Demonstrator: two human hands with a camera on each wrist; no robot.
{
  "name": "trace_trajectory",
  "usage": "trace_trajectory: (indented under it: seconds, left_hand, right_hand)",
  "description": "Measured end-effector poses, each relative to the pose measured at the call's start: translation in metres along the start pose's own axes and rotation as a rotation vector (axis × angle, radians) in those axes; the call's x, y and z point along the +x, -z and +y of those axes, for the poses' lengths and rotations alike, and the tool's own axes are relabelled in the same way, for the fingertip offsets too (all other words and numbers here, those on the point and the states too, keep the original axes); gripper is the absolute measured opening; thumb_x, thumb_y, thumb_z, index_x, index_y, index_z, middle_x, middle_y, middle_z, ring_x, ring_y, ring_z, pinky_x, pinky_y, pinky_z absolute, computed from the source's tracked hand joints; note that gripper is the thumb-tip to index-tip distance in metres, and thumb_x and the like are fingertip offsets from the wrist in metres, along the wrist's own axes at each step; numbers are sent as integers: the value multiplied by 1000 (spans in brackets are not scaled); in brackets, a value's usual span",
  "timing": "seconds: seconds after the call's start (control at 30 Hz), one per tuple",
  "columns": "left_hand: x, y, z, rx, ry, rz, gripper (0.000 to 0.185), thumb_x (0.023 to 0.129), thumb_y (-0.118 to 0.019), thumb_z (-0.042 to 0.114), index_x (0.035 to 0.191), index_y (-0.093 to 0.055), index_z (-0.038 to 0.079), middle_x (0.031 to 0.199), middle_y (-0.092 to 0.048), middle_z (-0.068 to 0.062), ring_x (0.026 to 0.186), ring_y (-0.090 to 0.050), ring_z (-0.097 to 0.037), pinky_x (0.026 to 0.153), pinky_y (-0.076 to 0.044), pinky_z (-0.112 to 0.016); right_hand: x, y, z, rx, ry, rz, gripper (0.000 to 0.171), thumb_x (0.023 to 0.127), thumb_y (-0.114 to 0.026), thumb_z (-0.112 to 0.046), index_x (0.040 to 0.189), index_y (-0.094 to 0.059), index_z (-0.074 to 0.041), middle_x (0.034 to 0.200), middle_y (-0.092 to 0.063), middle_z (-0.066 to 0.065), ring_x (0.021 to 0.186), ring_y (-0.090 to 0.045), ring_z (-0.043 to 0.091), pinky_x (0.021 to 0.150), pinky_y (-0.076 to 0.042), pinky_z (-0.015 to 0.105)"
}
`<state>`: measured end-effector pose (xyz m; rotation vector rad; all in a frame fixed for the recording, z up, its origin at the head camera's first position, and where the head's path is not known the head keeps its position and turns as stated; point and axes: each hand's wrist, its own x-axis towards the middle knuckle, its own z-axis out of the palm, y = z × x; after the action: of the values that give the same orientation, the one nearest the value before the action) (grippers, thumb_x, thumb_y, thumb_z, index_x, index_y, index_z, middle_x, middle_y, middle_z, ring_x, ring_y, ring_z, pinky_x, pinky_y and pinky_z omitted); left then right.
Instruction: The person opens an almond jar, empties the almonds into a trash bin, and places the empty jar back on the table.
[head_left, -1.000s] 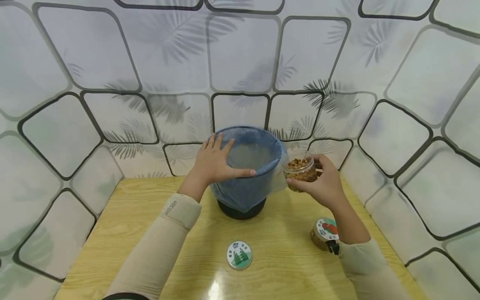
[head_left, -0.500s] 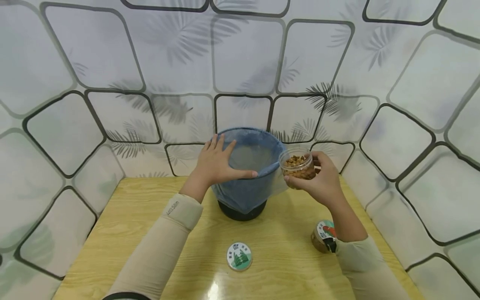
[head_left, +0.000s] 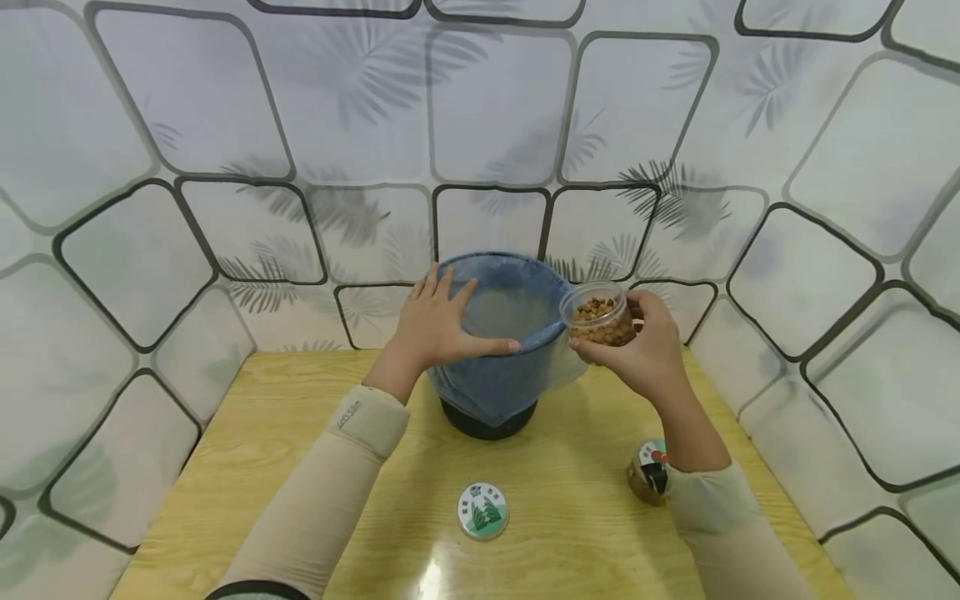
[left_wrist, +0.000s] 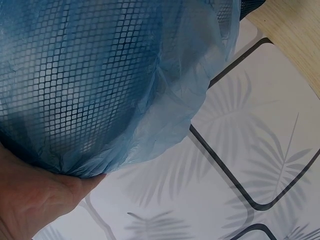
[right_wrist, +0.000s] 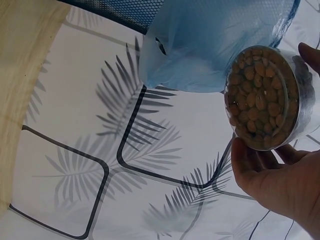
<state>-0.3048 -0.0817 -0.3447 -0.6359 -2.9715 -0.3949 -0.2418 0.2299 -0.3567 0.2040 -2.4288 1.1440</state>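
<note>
The left hand [head_left: 433, 325] is spread across the left of the bin's [head_left: 487, 427] rim, fingers straight rather than closed, probably to steady it and its bag [head_left: 480, 387]; a loose lid [head_left: 482, 510] lies just in front. At the right rim, a lidless jar [head_left: 602, 329] is gripped by the right hand [head_left: 654, 357], roughly upright, which should keep its brown pieces in; beyond its wrist stands a lidded jar [head_left: 645, 486].

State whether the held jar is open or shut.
Open: the head view shows the jar uncovered, its brown pieces in plain sight from above.
</note>
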Motion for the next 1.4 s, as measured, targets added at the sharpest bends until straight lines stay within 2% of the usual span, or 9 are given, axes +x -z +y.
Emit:
trace_trajectory:
  seconds: [0.17,0.47,0.67,1.0,1.4]
  left_hand:
    - [1,1,0,1,-6,-1,125,76,-54,98,171,-26,21,178,-10,-22,166,3,-44,134,-6,-61]
    - [2,0,0,-4,-7,2,134,75,-52,100,173,-8,21,178,-11,-22,166,-2,-44,135,-7,-60]
    - [1,-1,1,-23,-7,2,132,76,-56,97,173,-9,21,178,-9,-22,166,1,-44,134,-6,-61]
    - [2,1,-1,2,-4,2,139,73,-51,102,173,1,21,178,-10,-21,166,0,-42,134,-8,-61]
    - [0,2,1,-26,-5,5,135,76,-56,97,173,-2,21,178,-9,-22,166,1,-43,134,-7,-61]
  right_hand:
    - [7,2,-4,-12,10,12,88,79,-96,-35,145,-52,1,132,-57,21,119,-55,37,98,-52,55]
    - [19,3,-12,-36,-2,9,97,80,-95,-37,152,-45,3,138,-53,24,124,-53,39,100,-52,58]
    - [24,3,-14,-63,-9,3,98,79,-95,-37,153,-43,2,141,-50,25,127,-51,41,103,-50,61]
    - [33,3,-13,-98,36,26,95,78,-96,-34,151,-45,2,140,-51,25,127,-52,41,104,-49,62]
    - [42,5,-18,-175,85,48,88,76,-98,-30,143,-51,2,133,-52,23,118,-52,40,105,-49,60]
